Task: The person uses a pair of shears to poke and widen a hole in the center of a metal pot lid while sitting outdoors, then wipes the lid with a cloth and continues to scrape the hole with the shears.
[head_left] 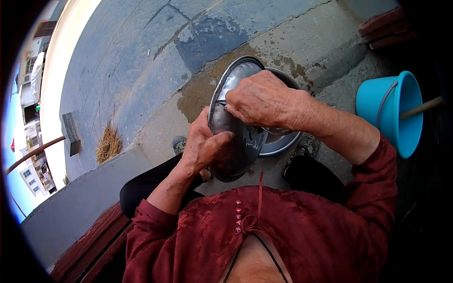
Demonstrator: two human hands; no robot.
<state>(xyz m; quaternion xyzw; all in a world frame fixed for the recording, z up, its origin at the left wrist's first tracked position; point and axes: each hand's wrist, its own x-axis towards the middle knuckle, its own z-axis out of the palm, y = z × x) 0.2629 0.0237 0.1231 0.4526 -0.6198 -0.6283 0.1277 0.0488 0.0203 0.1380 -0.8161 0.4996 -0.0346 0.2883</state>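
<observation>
My left hand (204, 144) is holding a round metal piece (238, 151) by its left edge, the thumb lying across the shiny face and the fingers wrapping out of sight behind the rim. I am tilting it steeply in front of me, between my knees, and it is covering the left part of a metal basin (283, 148) from my view. Whether it is a lid or a shallow pan, I cannot tell.

My right hand (262, 96) is resting against the upper part of that face, its fingers curling inward. A small dark tip is showing at the fingertips — I cannot tell whether I am gripping something there or only pressing the metal.

A damp patch (203, 96) is spreading over the concrete just beyond the basin. To my right a blue bucket (376, 101) is leaning, a wooden stick (421, 107) jutting from its mouth. Well off to my left a bundle of straw (108, 145) is lying near the raised edge (101, 181) — and past it a flat grey head (71, 134) is sitting at the end of a wooden handle (35, 154).
</observation>
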